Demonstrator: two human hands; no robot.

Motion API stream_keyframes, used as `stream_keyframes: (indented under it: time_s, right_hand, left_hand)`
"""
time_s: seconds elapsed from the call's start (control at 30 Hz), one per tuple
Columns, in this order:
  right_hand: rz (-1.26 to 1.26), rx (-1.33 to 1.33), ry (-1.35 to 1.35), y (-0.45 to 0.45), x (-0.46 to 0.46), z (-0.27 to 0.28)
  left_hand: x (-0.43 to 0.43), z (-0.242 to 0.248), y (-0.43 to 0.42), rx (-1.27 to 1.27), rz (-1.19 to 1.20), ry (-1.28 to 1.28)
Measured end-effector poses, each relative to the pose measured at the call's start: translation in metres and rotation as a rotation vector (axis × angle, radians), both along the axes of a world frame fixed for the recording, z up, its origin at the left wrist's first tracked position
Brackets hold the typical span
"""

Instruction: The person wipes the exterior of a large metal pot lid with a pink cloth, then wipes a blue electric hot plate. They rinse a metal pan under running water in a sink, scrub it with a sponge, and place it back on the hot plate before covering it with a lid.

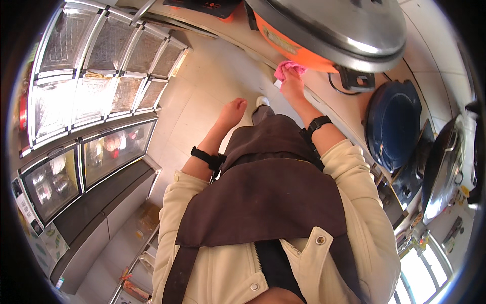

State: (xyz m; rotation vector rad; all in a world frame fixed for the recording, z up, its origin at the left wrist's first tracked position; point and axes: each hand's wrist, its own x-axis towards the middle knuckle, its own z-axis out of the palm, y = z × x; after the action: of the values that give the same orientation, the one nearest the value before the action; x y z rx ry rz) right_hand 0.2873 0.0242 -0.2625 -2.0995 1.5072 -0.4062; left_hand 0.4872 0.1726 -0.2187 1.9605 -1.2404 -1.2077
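My right hand (292, 81) grips a pink cloth (289, 69) at the front edge of the counter (319, 85). Just above it stands an orange electric pan (292, 45) with a domed metal lid (341, 22) and a black side handle. My left hand (234, 111) hangs over the floor in front of the brown apron (265, 193), its fingers curled, with nothing seen in it. The underside of the cloth is hidden.
A dark blue round pan (393, 125) leans on the counter at the right, beside a lidded wok (442, 171) near the stove. Cabinets with clear doors (102, 57) line the left side. A white shoe (262, 101) stands on the tiled floor (197, 91).
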Motion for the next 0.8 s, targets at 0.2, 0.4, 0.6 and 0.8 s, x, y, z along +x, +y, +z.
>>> stream_keyframes:
  time_s: [0.2,0.4,0.6,0.8]
  right_hand:
    - [0.164,-0.004,0.070,-0.049,0.077,-0.003]
    - [0.224,0.116,-0.083,-0.078,0.145,0.013]
    - [0.104,0.188,-0.112,-0.108,0.197,0.013]
    - [0.061,-0.103,0.064,-0.131,0.220,-0.006]
  left_hand:
    - [0.055,0.013,-0.039,0.060,0.024,-0.079]
    - [0.100,0.033,-0.094,0.074,-0.014,-0.198]
    - [0.123,0.030,-0.121,0.128,-0.052,-0.169]
    - [0.174,0.007,-0.151,0.116,-0.129,-0.116]
